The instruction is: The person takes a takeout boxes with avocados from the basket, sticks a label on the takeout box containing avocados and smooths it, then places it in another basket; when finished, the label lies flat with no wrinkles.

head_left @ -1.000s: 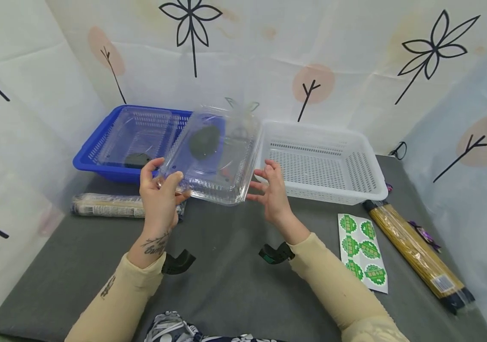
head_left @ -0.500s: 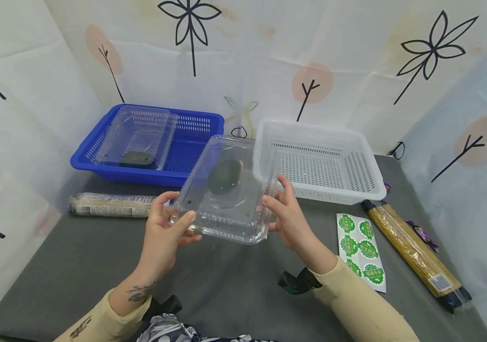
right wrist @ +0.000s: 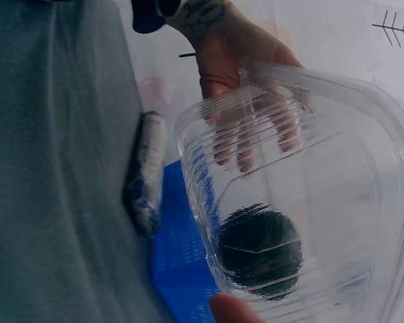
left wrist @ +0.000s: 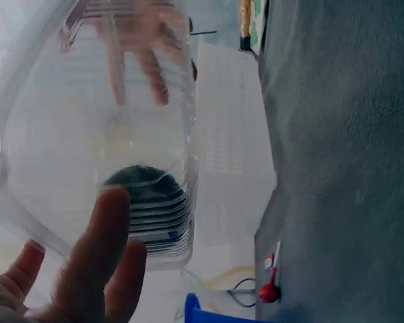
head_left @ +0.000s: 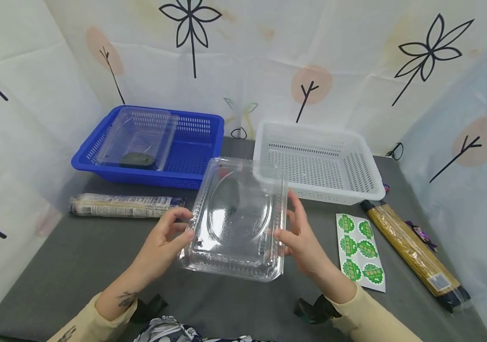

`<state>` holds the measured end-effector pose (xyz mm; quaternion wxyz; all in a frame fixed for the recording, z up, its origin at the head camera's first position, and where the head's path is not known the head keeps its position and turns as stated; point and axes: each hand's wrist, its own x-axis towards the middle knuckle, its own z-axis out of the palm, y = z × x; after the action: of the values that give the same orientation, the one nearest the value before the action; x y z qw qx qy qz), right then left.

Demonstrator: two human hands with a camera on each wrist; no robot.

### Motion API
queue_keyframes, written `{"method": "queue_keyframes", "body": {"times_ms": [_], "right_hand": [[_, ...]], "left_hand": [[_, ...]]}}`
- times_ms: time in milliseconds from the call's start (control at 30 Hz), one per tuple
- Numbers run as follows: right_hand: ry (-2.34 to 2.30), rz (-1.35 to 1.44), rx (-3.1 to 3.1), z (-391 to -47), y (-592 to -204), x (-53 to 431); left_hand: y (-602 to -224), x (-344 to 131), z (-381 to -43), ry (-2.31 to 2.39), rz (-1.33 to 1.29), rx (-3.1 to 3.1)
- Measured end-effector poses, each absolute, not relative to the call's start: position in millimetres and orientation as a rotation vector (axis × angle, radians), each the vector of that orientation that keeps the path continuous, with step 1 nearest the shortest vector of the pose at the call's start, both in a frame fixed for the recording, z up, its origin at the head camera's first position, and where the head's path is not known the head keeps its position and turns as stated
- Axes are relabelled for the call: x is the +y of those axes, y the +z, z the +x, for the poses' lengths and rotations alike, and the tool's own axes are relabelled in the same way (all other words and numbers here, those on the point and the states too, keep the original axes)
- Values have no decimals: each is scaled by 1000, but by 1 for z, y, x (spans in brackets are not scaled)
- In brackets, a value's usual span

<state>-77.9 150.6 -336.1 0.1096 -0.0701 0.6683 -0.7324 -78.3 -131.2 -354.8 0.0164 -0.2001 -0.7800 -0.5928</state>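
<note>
In the head view a clear plastic food container (head_left: 239, 218) is held tilted above the grey table. My left hand (head_left: 162, 247) grips its left edge, thumb on top and fingers beneath. On the opposite edge my right hand (head_left: 305, 244) holds it in the same manner. Both wrist views show a dark rounded object (right wrist: 259, 252) through the clear walls, at the container's far end; its kind is unclear. A second clear container (head_left: 140, 133) lies in the blue basket (head_left: 196, 161), with a dark oval object (head_left: 137, 160) at its near end.
A white basket (head_left: 324, 190) stands at the back right. A long wrapped package (head_left: 123, 205) lies before the blue basket. At right are a sheet of green round stickers (head_left: 360, 251) and a golden pack (head_left: 414, 251). A small red-headed item (left wrist: 270, 289) sits behind the container.
The container has come away from the blue basket, toward the body and slightly right. My right hand, spread beside it one second ago, now grips its right edge.
</note>
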Motion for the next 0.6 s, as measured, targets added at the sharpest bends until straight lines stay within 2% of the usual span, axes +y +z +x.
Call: {"method": "queue_keyframes", "body": {"times_ms": [267,600], "right_hand": [[-2092,-328,1899,-55,-364,162],[-2010,-54,1898,-64,-395,170]], "left_hand": [[-373,-129,-76,-1997,-816,-2550],[-408,-113,-86,-2093,-663,-2728]]}}
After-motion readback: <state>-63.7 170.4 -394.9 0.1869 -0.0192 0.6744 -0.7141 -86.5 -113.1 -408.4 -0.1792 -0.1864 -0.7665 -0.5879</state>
